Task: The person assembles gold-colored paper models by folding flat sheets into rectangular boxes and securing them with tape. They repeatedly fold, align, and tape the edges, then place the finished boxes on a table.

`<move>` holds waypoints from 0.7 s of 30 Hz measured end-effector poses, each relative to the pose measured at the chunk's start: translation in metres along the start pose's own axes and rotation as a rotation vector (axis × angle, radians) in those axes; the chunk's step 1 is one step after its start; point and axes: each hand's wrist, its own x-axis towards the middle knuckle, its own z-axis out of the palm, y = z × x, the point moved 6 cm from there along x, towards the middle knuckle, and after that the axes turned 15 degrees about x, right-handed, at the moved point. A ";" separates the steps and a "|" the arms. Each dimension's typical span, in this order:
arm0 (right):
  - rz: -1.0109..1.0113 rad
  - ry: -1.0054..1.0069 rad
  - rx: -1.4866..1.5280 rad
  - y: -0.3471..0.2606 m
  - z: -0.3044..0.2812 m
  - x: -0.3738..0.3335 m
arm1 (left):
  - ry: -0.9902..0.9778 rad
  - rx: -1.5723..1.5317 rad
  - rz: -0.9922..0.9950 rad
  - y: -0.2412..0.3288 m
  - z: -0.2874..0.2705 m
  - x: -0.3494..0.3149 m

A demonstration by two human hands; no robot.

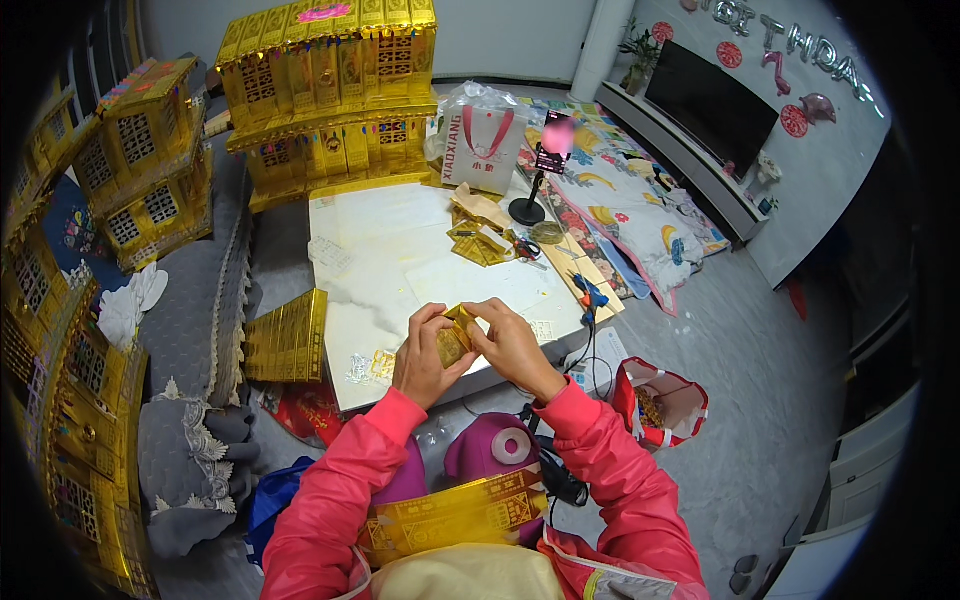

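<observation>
Left hand [424,358] and right hand [512,345] are pinching the folded gold piece [453,344] with their fingers [487,310] over the counter [385,250]; if they're squeezing too hard, it's probably creasing, looking that thin.

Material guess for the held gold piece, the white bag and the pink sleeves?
Gold piece: probably foil-faced paper or card; metallic shine, folded edges.
White bag: stiff paper or coated fabric, can't tell; flat panel holds shape.
Pink sleeves: likely thin synthetic fabric; soft sheen, wrinkles.

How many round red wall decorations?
3: left red disc and middle red disc above the flat black television, right red disc beside its upper right corner. Others may be hidden.
</observation>
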 end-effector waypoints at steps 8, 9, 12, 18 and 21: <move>0.072 0.048 0.004 0.012 -0.005 0.006 | -0.070 -0.042 0.038 0.008 0.002 -0.003; 0.034 0.049 -0.004 0.008 -0.005 0.006 | -0.071 -0.052 0.028 0.008 0.002 -0.003; 0.019 0.054 -0.035 -0.001 -0.006 0.003 | -0.067 -0.054 0.008 0.007 0.004 -0.003; -0.116 0.101 -0.324 -0.014 -0.007 -0.007 | -0.124 -0.175 -0.046 0.009 0.007 0.001; -0.103 0.274 -0.189 0.000 -0.026 0.000 | -0.075 -0.090 0.040 0.017 -0.003 -0.004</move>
